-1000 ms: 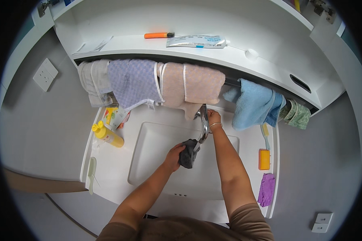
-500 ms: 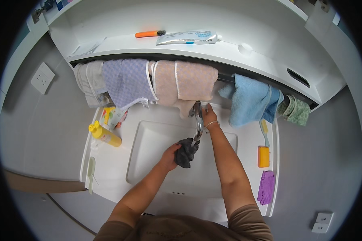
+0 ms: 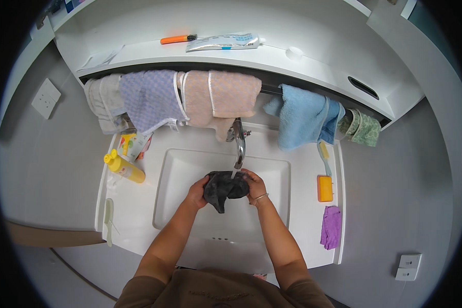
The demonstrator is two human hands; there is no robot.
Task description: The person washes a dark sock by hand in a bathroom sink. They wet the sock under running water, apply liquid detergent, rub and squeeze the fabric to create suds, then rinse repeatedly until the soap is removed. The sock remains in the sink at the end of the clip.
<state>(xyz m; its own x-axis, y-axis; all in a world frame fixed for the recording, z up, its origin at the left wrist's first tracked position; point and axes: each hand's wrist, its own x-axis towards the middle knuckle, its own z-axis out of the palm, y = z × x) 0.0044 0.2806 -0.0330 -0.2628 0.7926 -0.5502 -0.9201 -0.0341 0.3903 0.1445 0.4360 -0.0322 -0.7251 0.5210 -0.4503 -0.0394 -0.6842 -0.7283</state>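
Observation:
A wet-looking dark grey cloth (image 3: 222, 191) is stretched between my two hands over the white sink (image 3: 175, 165). My left hand (image 3: 197, 192) grips its left end, fingers partly tucked behind the fabric. At the right end, my right hand (image 3: 255, 186) is closed on the cloth, a bracelet round the wrist. Directly above, the chrome tap (image 3: 240, 141) lets a stream of water fall onto the cloth. One corner of the fabric hangs down toward the basin floor.
Towels in lilac (image 3: 151, 100), peach (image 3: 223, 95) and blue (image 3: 305, 118) hang from a rail behind the tap. A yellow bottle (image 3: 126, 168) and a pale comb (image 3: 109, 218) stand left. To the right lie a brush (image 3: 325, 159), an orange sponge (image 3: 324, 189) and a purple cloth (image 3: 331, 227).
My right hand has come down from beside the tap's base and taken the cloth's right end. The cloth is now spread wider, with water running onto it. The whole view has shifted slightly.

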